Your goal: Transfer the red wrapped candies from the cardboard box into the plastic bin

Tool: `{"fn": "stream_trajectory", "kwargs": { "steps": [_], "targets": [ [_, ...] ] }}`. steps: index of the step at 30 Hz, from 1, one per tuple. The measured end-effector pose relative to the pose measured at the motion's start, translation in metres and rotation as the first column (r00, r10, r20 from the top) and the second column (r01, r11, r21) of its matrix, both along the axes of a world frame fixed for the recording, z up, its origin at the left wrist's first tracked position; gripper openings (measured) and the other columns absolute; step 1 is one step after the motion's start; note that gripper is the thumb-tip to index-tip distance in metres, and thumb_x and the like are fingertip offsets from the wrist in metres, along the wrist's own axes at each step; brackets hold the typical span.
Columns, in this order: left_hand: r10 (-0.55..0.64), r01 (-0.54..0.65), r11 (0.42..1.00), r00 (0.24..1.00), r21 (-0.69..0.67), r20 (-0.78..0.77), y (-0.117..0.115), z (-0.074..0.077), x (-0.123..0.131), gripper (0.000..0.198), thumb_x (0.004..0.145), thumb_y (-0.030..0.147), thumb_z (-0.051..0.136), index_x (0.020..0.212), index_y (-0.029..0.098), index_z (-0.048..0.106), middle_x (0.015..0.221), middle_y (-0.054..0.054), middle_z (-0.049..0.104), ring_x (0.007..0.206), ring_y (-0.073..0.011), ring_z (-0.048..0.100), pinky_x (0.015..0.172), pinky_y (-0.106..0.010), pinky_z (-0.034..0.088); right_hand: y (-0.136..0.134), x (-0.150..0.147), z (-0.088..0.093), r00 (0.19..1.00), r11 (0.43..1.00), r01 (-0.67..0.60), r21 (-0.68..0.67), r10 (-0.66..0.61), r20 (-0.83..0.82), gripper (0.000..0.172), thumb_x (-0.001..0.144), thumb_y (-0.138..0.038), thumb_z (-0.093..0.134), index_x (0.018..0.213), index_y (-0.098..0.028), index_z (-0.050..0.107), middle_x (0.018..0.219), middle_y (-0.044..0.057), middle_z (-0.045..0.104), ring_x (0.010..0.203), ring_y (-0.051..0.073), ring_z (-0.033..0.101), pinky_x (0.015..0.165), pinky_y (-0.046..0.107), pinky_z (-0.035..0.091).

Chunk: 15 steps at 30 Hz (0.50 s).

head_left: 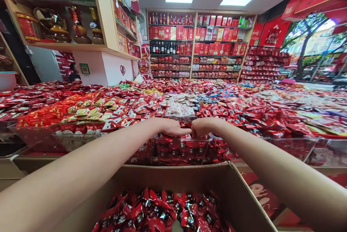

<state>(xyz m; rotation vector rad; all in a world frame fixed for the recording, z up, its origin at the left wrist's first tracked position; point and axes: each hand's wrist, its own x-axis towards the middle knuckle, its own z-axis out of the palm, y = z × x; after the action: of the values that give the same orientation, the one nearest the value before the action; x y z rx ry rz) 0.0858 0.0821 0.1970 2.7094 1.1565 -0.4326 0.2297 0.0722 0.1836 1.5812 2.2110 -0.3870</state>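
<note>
Though crowded, glossy red, dark-labelled packets point(183, 151) beneath left hand point(171, 128) and right hand point(204, 127), each grip's hold unclear.

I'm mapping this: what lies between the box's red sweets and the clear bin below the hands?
Head view: the cardboard box's far wall lies between the red sweets and clear bin.

The bare left forearm point(89, 165) and bare right forearm point(271, 159) stretch forward, converging. The bare left hand point(170, 128) extends one digit inward, just beside the bare right hand point(203, 127), whose fingers point(197, 132) curl downward.
</note>
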Motion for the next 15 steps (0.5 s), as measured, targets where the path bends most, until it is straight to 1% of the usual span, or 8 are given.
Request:
{"fn": "stream_trajectory", "kwargs": {
  "steps": [3,6,8,12,15],
  "targets": [
    [0.014,-0.014,1.0,1.0,-0.002,0.004,-0.002,0.001,-0.002,0.073,0.065,0.068,0.017,0.082,0.015,0.064,0.09,-0.011,0.063,0.073,-0.0217,0.056,0.064,-0.028,0.04,0.001,0.001,0.003,1.0,1.0,-0.017,0.026,0.017,0.005,0.03,0.059,-0.011,0.05,0.086,-0.014,0.064,0.07,0.006,0.063,0.057,0.015,0.055,0.047,0.021,0.04],
    [0.02,-0.02,1.0,1.0,-0.009,0.008,-0.005,0.002,-0.005,0.074,0.065,0.068,0.017,0.087,0.015,0.063,0.091,-0.011,0.062,0.075,-0.0221,0.056,0.066,-0.028,0.04,0.002,-0.001,0.007,0.996,0.992,-0.081,0.093,0.085,-0.041,0.029,0.06,-0.02,0.054,0.087,-0.017,0.063,0.075,0.003,0.062,0.066,0.015,0.054,0.052,0.021,0.038],
    [0.026,-0.025,1.0,1.0,-0.008,0.009,-0.006,0.002,-0.007,0.075,0.065,0.068,0.016,0.088,0.013,0.062,0.089,-0.013,0.063,0.075,-0.0235,0.056,0.067,-0.03,0.04,0.004,-0.004,0.007,0.989,0.985,-0.127,0.113,0.135,-0.062,0.03,0.059,-0.025,0.055,0.087,-0.019,0.062,0.076,0.001,0.06,0.067,0.014,0.052,0.053,0.02,0.037],
    [0.046,-0.046,0.999,0.999,0.006,0.009,-0.007,0.002,-0.01,0.078,0.064,0.069,0.016,0.09,0.01,0.06,0.087,-0.016,0.062,0.075,-0.0265,0.056,0.067,-0.034,0.039,0.013,-0.012,-0.001,0.988,0.988,-0.148,0.044,0.15,-0.035,0.031,0.056,-0.027,0.056,0.084,-0.015,0.063,0.065,0.001,0.056,0.054,0.012,0.047,0.045,0.022,0.035],
    [0.049,-0.049,0.999,0.999,0.008,0.017,-0.007,0.001,-0.012,0.077,0.064,0.069,0.016,0.089,0.01,0.06,0.09,-0.016,0.061,0.077,-0.0261,0.056,0.069,-0.033,0.039,0.019,-0.014,-0.008,0.987,0.988,-0.155,-0.016,0.154,-0.033,0.031,0.058,-0.029,0.055,0.084,-0.014,0.063,0.063,0.001,0.054,0.05,0.01,0.043,0.043,0.022,0.034]
  ]
}}
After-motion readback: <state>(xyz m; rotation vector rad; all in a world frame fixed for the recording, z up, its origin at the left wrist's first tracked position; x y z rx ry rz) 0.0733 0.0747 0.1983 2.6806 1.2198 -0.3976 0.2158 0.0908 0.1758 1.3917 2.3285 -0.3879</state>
